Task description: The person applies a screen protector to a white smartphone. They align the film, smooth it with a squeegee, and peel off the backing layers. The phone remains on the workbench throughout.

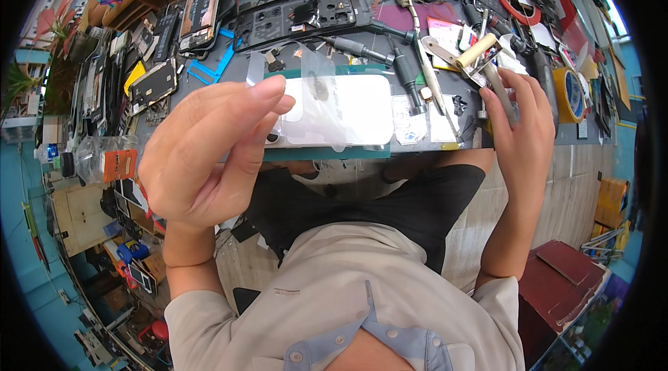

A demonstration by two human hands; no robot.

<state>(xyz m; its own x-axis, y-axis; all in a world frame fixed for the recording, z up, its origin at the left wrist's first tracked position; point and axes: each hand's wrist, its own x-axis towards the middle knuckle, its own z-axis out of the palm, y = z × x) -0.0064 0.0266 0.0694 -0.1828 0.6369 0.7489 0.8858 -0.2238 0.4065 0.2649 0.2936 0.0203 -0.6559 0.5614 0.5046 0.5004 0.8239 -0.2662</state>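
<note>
My left hand (216, 141) is raised over the table's front edge, thumb and fingers pinched on a clear plastic film (319, 79). The film hangs in front of a white phone (367, 110), which lies face or back up, I cannot tell which, on a green mat (362, 153). Over at the right, my right hand (522, 110) has its thumb and fingers curled about a grey-handled tool (502, 98). That tool's far end lies among other tools, beside a cream roller (476, 51), so its kind is unclear.
Screwdrivers (406, 72) and a brush (410, 12) lie right of the phone. Opened phone frames (299, 17) spread behind it. A yellow tape roll (569, 95) stands right of my right hand. A plastic bag (94, 159) hangs at the left edge.
</note>
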